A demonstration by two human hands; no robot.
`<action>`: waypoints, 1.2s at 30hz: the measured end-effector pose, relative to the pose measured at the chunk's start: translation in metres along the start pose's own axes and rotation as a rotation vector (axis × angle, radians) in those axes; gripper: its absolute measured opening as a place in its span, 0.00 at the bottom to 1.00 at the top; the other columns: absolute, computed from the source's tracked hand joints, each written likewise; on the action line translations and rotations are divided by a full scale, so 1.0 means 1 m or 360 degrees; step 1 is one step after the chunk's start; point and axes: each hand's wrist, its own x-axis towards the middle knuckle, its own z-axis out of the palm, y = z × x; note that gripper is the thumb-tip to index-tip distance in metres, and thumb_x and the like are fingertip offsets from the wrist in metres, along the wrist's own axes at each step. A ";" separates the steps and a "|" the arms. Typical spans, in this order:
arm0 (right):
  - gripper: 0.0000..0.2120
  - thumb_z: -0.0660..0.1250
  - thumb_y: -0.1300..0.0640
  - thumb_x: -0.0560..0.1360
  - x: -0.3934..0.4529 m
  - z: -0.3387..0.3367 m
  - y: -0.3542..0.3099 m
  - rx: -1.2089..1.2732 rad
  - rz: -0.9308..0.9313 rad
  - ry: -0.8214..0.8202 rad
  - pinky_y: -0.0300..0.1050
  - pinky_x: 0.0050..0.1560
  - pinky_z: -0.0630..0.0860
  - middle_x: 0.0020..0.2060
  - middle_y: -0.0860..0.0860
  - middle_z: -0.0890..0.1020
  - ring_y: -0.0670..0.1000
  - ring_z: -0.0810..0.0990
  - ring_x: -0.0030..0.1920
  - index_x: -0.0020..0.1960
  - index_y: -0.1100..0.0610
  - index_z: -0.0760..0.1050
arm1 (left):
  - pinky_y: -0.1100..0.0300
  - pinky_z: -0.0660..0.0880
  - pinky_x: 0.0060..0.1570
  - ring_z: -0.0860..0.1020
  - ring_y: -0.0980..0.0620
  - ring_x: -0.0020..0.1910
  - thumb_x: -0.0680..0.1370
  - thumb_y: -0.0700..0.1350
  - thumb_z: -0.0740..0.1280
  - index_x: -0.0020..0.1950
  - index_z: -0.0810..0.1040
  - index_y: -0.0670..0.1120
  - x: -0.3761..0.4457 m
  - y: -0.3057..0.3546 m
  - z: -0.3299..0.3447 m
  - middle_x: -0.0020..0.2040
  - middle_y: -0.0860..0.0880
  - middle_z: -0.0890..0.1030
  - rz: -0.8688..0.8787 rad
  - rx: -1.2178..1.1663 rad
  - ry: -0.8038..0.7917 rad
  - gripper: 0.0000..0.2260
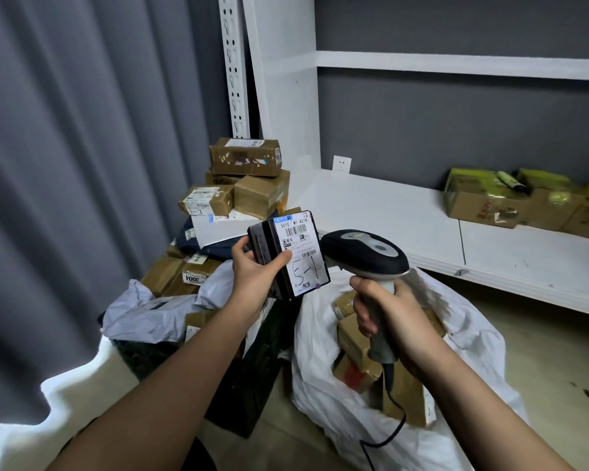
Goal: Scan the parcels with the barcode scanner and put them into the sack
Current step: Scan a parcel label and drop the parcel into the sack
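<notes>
My left hand (257, 266) grips a small black parcel (300, 248) with a white shipping label facing me, held up at chest height. Just right of it, my right hand (385, 311) is closed around the grey handle of a black barcode scanner (364, 251), whose head points left at the label, a small gap away. Below both hands lies an open white sack (354, 423) on the floor, holding several cardboard parcels (354, 345). The scanner's black cable (393, 426) hangs down over the sack.
A pile of cardboard parcels (245, 185) and grey mailer bags (150, 314) stands at the back left against a grey curtain. A dark crate (249, 379) sits left of the sack. White shelving (405, 212) on the right carries boxes with yellow packets (510, 198).
</notes>
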 end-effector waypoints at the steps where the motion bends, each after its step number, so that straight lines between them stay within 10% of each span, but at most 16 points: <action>1: 0.13 0.68 0.53 0.68 0.000 0.000 0.000 0.0001 0.0001 0.0000 0.39 0.24 0.62 0.24 0.54 0.67 0.49 0.61 0.21 0.41 0.60 0.66 | 0.55 0.73 0.58 0.74 0.50 0.61 0.71 0.42 0.76 0.73 0.58 0.49 0.000 0.000 0.000 0.65 0.46 0.70 0.0004 -0.0006 0.0001 0.36; 14: 0.08 0.67 0.58 0.77 0.005 -0.063 -0.018 -0.0261 0.0061 0.0456 0.42 0.27 0.63 0.26 0.54 0.72 0.50 0.66 0.22 0.49 0.58 0.68 | 0.47 0.71 0.65 0.74 0.48 0.64 0.60 0.59 0.77 0.73 0.53 0.53 -0.007 -0.029 0.017 0.69 0.47 0.71 -0.0218 0.0433 -0.0316 0.49; 20: 0.11 0.68 0.57 0.76 -0.004 -0.123 -0.014 -0.0515 0.0235 0.0669 0.42 0.27 0.64 0.27 0.54 0.74 0.50 0.68 0.22 0.55 0.60 0.69 | 0.54 0.67 0.65 0.67 0.46 0.68 0.69 0.46 0.77 0.75 0.55 0.45 -0.036 -0.092 0.072 0.71 0.44 0.62 -0.0241 0.0863 -0.0575 0.42; 28: 0.11 0.67 0.57 0.77 -0.024 -0.192 0.006 -0.0697 0.0448 0.0688 0.39 0.23 0.64 0.29 0.53 0.74 0.46 0.67 0.21 0.55 0.60 0.69 | 0.50 0.68 0.62 0.65 0.48 0.69 0.70 0.55 0.73 0.75 0.57 0.53 -0.071 -0.176 0.136 0.71 0.52 0.67 0.0733 0.1951 -0.1527 0.39; 36: 0.11 0.68 0.57 0.77 -0.021 -0.208 0.021 -0.0687 0.0497 0.0646 0.41 0.25 0.64 0.26 0.51 0.74 0.48 0.67 0.22 0.55 0.61 0.72 | 0.51 0.74 0.51 0.67 0.44 0.65 0.76 0.39 0.66 0.73 0.62 0.45 -0.067 -0.231 0.147 0.68 0.44 0.65 0.1160 0.2805 -0.1625 0.27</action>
